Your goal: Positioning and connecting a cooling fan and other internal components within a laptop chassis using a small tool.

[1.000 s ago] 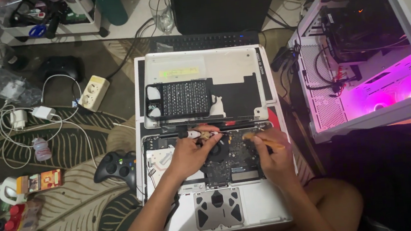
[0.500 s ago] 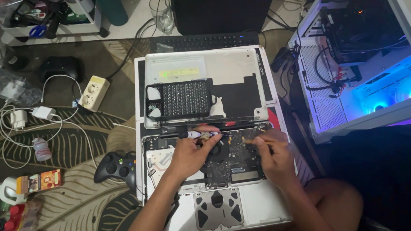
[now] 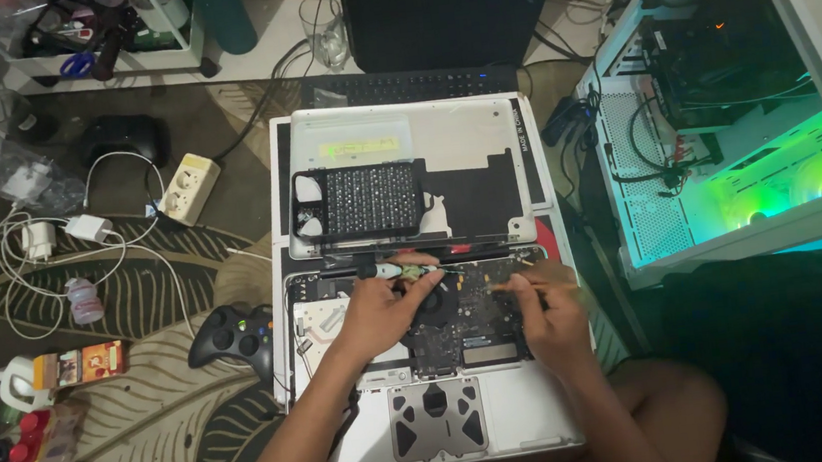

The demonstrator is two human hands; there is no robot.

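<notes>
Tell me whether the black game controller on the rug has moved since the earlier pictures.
No. The black game controller lies beside the opened silver laptop's left edge, as before.

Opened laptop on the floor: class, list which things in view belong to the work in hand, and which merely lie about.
In hand: opened laptop; its circuit board; screwdriver in left hand; right hand on board.

Lying about: game controller; power strip; white chargers; lit computer case.
</notes>
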